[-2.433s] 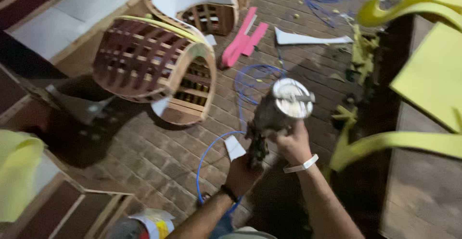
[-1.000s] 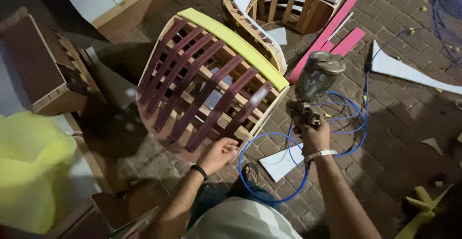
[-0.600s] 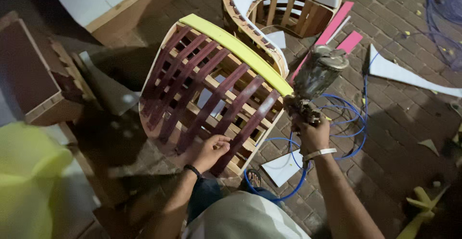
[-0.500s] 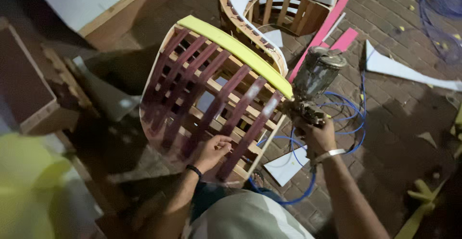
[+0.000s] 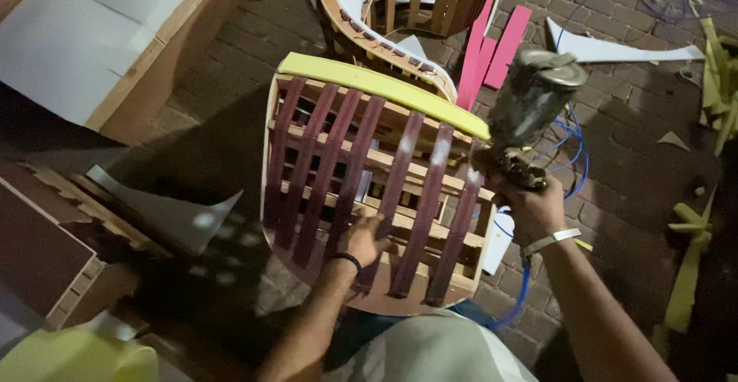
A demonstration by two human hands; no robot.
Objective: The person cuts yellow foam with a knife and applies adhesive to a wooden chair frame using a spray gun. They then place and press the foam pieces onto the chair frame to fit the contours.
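Observation:
A curved wooden chair frame (image 5: pixel 369 197) with dark red webbing straps and a yellow foam strip (image 5: pixel 384 90) along its far edge stands in front of me on the brick floor. My left hand (image 5: pixel 363 237) rests flat on the straps near the frame's near edge. My right hand (image 5: pixel 530 205) grips a metal spray gun (image 5: pixel 530 113) with a cup on top, held at the frame's right side. A blue hose (image 5: pixel 565 151) runs from the gun across the floor.
A second curved wooden frame (image 5: pixel 400 5) stands behind. Pink strips (image 5: pixel 492 44), white sheet scraps (image 5: pixel 615 48) and yellow foam offcuts (image 5: pixel 692 259) lie on the bricks. A white panel with a wooden edge (image 5: pixel 84 36) lies at left, beside dark boards (image 5: pixel 38 244).
The chair frame has come closer and turned more upright in front of me. My left hand moved up onto its straps. The spray gun stayed at the frame's right side.

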